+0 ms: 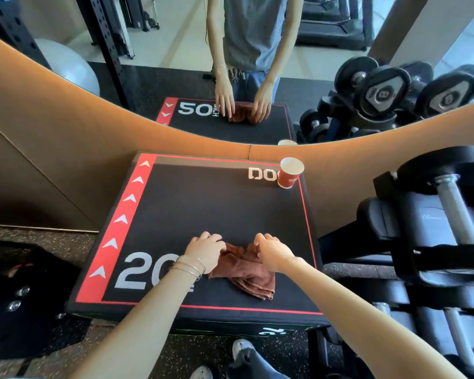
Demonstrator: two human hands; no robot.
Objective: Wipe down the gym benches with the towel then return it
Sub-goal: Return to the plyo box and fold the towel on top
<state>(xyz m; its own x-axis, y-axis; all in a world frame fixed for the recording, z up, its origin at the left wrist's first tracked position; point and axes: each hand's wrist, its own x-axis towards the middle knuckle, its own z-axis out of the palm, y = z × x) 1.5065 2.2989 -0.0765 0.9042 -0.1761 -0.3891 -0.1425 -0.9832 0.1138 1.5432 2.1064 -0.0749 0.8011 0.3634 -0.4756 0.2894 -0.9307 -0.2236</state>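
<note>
Towel (244, 272): brown, crumpled, lying on near half of box top, just right of printed "20".
Box (203, 209): black top, red border, white arrows down left strip; set against tan wall under mirror.
Left hand (206, 251): on towel's far-left corner, fingers bent, tips down; gripping or only pressing, cannot tell.
Bangles (192, 268): thin, on left wrist.
Right hand (272, 253): on towel's far-right corner, fingers curled, pinching a bunched fold of cloth.
Cup (290, 173): red paper, upright, far-right corner of box, well apart from towel.
Dumbbells (435, 228): racked just right of box.
Mirror (175, 64): reflects both hands on towel.
Bag (25, 296): black, on floor left of box.
</note>
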